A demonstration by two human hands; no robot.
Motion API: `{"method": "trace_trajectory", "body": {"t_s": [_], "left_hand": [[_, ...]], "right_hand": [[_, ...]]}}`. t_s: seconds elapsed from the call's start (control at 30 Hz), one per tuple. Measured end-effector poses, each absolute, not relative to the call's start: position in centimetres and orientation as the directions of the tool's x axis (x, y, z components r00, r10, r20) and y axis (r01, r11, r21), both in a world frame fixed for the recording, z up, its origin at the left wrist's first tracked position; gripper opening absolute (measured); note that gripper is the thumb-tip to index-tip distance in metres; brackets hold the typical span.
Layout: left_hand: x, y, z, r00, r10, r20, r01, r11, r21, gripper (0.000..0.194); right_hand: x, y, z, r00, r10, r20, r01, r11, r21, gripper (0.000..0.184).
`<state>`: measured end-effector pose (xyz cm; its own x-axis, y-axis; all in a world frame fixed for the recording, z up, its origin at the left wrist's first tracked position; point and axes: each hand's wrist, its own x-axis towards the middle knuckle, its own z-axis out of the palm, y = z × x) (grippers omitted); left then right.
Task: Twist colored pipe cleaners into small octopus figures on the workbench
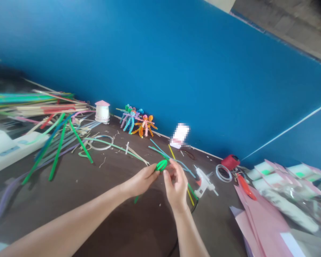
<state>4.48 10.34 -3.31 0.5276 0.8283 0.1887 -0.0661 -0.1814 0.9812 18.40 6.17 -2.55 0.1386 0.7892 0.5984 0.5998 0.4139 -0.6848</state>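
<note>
Left hand (141, 182) pinching green pipe-cleaner coil (162, 165); right hand (176, 189) half-curled at coil, contact unclear; glue gun (204, 182) nearby.

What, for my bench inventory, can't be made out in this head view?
All in the head view:
Green piece: full shape hidden by the left hand and right hand.
White card: pixelated, so unreadable.
Coloured strips: cut off by the left edge.
Pink sheets: cut off by the bottom edge.
</note>
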Motion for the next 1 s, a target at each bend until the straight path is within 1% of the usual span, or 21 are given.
{"method": "trace_trajectory", "body": {"t_s": [0.07, 0.13, 0.37, 0.43, 0.53, 0.63, 0.7, 0.77, 0.9, 1.0], "left_hand": [[4.5, 10.0, -3.4, 0.541, 0.812, 0.221, -0.064, -0.222, 0.973, 0.022], [4.5, 9.7, -3.5, 0.545, 0.809, 0.22, -0.053, -0.229, 0.972, 0.021], [5.0, 9.4, -4.0, 0.519, 0.84, 0.159, -0.064, -0.148, 0.987, 0.023], [5.2, 9.3, -4.0, 0.53, 0.84, 0.118, -0.083, -0.087, 0.993, 0.024], [5.4, 9.2, -4.0, 0.566, 0.824, 0.014, -0.121, 0.066, 0.99, 0.026], [5.5, 9.1, -3.9, 0.606, 0.788, -0.107, -0.156, 0.249, 0.956, 0.029], [5.6, 9.1, -3.8, 0.624, 0.769, -0.141, -0.196, 0.329, 0.924, 0.031], [5.8, 9.0, -3.8, 0.626, 0.766, -0.149, -0.22, 0.356, 0.908, 0.033], [5.9, 8.8, -3.9, 0.619, 0.767, -0.168, -0.207, 0.366, 0.907, 0.036], [5.7, 8.9, -3.7, 0.629, 0.754, -0.188, -0.21, 0.398, 0.893, 0.037]], "right_hand": [[18.3, 6.1, -2.5, 0.098, 0.779, 0.619, 0.627, 0.434, -0.646, 0.031], [18.2, 6.1, -2.6, 0.083, 0.78, 0.62, 0.654, 0.427, -0.625, 0.028], [18.0, 6.4, -3.1, 0.148, 0.777, 0.612, 0.703, 0.353, -0.618, 0.034], [18.0, 6.4, -3.2, 0.137, 0.789, 0.598, 0.707, 0.345, -0.617, 0.034], [18.1, 6.4, -3.3, 0.119, 0.788, 0.604, 0.717, 0.353, -0.602, 0.033], [18.2, 6.5, -3.3, 0.085, 0.769, 0.634, 0.751, 0.369, -0.548, 0.031], [18.2, 6.5, -3.3, 0.066, 0.76, 0.646, 0.782, 0.363, -0.507, 0.03], [18.1, 6.5, -3.2, 0.055, 0.761, 0.646, 0.811, 0.343, -0.473, 0.029], [17.9, 6.4, -3.1, 0.048, 0.763, 0.645, 0.859, 0.297, -0.416, 0.028], [17.9, 6.3, -3.0, 0.05, 0.759, 0.65, 0.866, 0.291, -0.406, 0.027]]}}
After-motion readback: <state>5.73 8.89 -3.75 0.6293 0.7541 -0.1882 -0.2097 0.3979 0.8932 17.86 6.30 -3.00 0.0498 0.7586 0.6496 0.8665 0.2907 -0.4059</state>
